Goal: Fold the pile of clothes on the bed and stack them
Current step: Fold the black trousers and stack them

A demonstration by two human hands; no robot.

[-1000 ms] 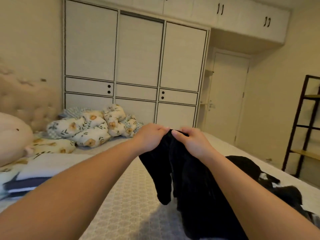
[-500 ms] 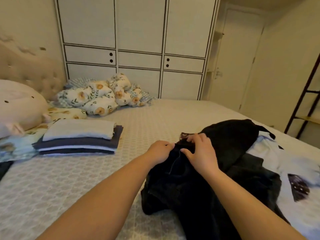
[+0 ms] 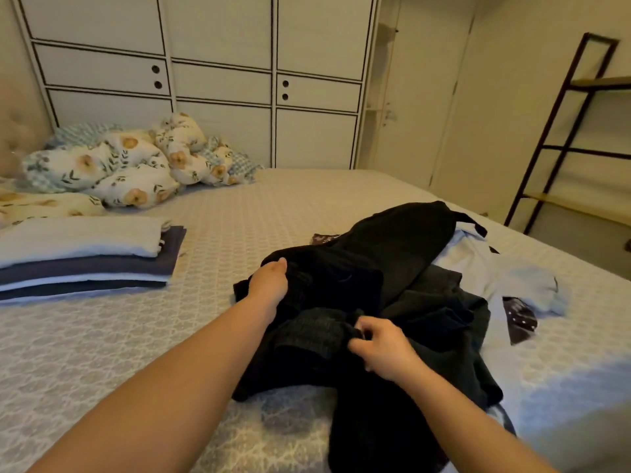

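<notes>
A neat stack of folded clothes (image 3: 85, 257) sits at nine o'clock on the bed (image 3: 239, 213); the messy pile (image 3: 426, 285) at three o'clock is not folded yet; left hand (image 3: 269, 285) and right hand (image 3: 382, 346) grip one black garment (image 3: 324, 302), fingers curled round it.

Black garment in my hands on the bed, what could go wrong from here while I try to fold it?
The black garment is bunched and lies on the unfolded pile, so pulling it may drag other pieces along. The left hand and right hand grip it at uneven spots, so the fold may come out crooked. The folded stack sits close by on the bed; a wide swing might knock it askew.
</notes>
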